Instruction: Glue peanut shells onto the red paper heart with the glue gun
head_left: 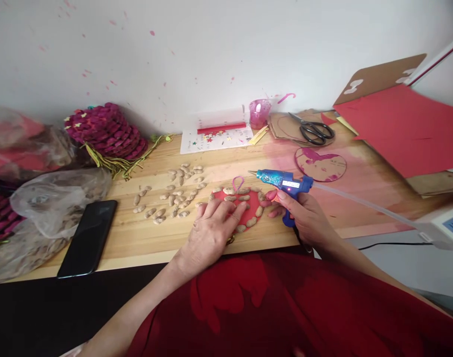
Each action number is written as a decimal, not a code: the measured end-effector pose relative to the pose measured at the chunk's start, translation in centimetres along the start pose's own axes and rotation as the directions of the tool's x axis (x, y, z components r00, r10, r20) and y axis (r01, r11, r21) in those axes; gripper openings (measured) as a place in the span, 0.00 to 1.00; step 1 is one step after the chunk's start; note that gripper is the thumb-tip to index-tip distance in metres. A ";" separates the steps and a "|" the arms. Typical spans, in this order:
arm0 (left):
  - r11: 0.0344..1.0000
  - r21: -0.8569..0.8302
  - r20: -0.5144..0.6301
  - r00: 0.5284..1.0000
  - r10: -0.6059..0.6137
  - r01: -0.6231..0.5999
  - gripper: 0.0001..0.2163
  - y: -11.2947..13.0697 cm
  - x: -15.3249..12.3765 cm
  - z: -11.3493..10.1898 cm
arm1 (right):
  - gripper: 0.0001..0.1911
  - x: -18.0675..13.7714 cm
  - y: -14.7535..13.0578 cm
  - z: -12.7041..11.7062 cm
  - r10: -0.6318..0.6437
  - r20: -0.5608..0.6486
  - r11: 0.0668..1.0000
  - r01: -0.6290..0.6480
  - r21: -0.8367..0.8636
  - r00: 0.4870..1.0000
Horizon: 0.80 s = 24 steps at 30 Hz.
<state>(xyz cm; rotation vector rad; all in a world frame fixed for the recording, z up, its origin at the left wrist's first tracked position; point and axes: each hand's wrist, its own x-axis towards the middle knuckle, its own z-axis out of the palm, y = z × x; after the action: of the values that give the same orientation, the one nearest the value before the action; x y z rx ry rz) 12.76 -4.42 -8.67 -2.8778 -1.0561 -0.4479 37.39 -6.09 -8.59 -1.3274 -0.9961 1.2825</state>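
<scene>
A red paper heart [249, 207] lies near the front edge of the wooden table [148, 238], with peanut shells stuck around its rim and a small pink loop at its top. My left hand [211, 229] lies flat on the heart's left side, fingers spread. My right hand [303, 215] grips a blue hot glue gun [284, 182] just right of the heart; its nozzle points left above the heart's top edge. A clear glue stick pokes out of the gun's back toward the right.
Several loose peanuts [176, 194] are scattered left of the heart. A black phone [88, 237] and a plastic bag of peanuts [44, 213] lie at the left. Black scissors [313, 131], a pink cup [259, 113], a cardboard disc [320, 163] and red paper sheets [401, 126] are at the back right.
</scene>
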 end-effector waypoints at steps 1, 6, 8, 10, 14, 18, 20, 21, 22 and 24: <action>1.000 0.013 0.021 1.000 0.009 -0.010 0.22 0.1 0.1 0.1 | 0.18 0.0 0.1 -0.1 0.000 -0.001 1.000 0.000 -0.004 1.000; 1.000 0.009 0.107 0.994 -0.008 0.007 0.22 0.3 0.7 0.3 | 0.18 0.1 1.0 -0.5 0.010 -0.028 1.000 -0.010 -0.025 1.000; 1.000 0.003 0.133 0.991 -0.027 0.027 0.23 0.3 0.9 0.2 | 0.19 0.1 1.1 -0.5 0.017 -0.036 0.999 -0.018 -0.036 0.999; 0.999 0.006 0.154 0.987 -0.039 0.039 0.22 0.5 1.1 0.0 | 0.20 0.0 0.7 -0.4 0.025 -0.045 0.999 -0.027 -0.046 0.999; 0.999 0.008 0.182 0.982 -0.044 0.043 0.19 0.9 1.6 -0.6 | 0.18 -0.3 -0.5 0.0 0.057 -0.060 0.996 -0.062 -0.071 0.997; 0.998 -0.025 0.202 0.978 -0.050 0.057 0.18 0.8 2.0 -0.8 | 0.21 -0.1 -0.7 -0.2 0.075 -0.101 0.993 -0.084 -0.082 0.992; 0.998 -0.031 0.199 0.979 -0.050 0.058 0.17 0.7 2.0 -0.8 | 0.22 0.1 -0.3 -0.4 0.111 -0.129 0.987 -0.125 -0.106 0.985; 0.998 -0.035 0.194 0.980 -0.050 0.058 0.17 0.6 2.0 -0.8 | 0.22 0.2 -0.2 -0.5 0.124 -0.140 0.983 -0.141 -0.117 0.982; 0.998 -0.039 0.187 0.981 -0.050 0.058 0.17 0.6 2.0 -0.7 | 0.23 0.2 -0.1 -0.5 0.133 -0.149 0.980 -0.153 -0.128 0.980; 0.997 -0.048 0.177 0.983 -0.049 0.058 0.16 0.5 1.9 -0.7 | 0.23 0.2 -0.1 -0.4 0.139 -0.169 0.978 -0.162 -0.129 0.976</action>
<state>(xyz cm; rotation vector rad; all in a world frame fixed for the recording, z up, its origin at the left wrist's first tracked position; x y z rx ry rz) 14.27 -3.74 -7.43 -2.9879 -1.1656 -0.2297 37.83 -5.89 -8.56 -1.6160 -0.9019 1.2126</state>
